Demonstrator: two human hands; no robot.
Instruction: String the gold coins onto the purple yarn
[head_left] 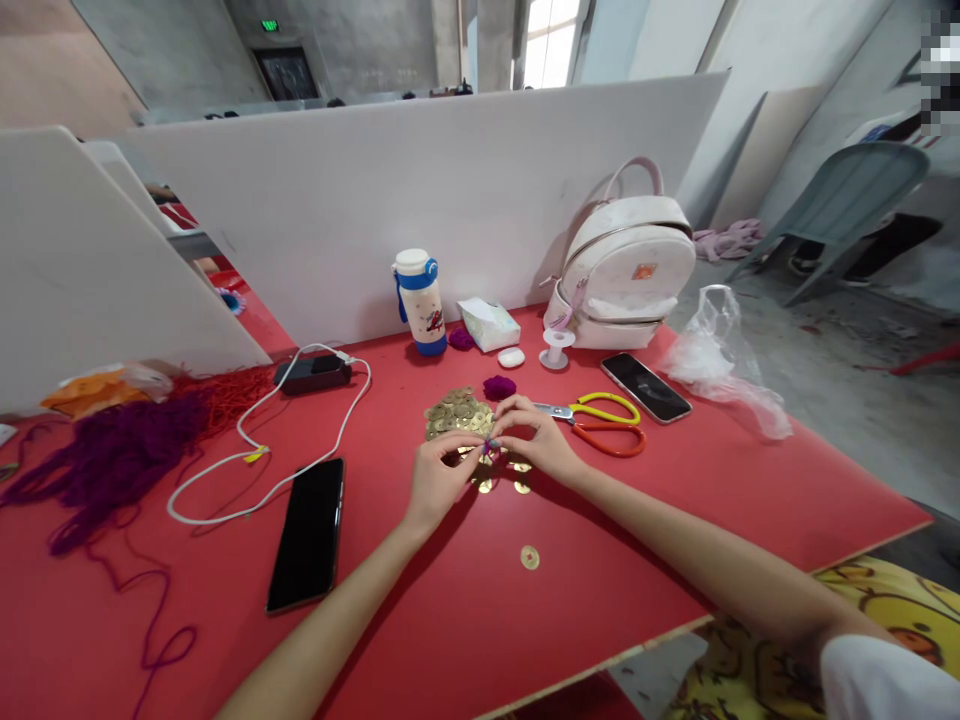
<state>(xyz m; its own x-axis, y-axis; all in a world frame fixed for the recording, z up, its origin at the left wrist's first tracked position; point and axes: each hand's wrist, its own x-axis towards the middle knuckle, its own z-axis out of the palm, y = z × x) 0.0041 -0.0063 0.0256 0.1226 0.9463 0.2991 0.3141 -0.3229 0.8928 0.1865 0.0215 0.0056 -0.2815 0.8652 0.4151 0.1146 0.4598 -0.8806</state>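
Note:
My left hand (442,472) and my right hand (541,438) meet over the middle of the red table, fingertips pinched on a small piece of purple yarn (489,448). Whether a knot or a coin is in that grip is too small to make out. Right behind my hands lies a pile of brass-coloured coins (459,410) with holes in the middle. A few coins sit just below my fingers, and a single coin (530,557) lies nearer to me. A small purple yarn ball (499,387) rests beyond my right hand. Scissors (600,415) with yellow and orange handles lie beside it.
Purple yarn (127,450), a power bank (313,373) with a white cable and a black phone (307,535) lie at left. Behind stand a bottle (421,305), tissues (489,325), a spool (556,350) and a white backpack (630,270). Another phone (646,387) and a plastic bag (724,350) are at right.

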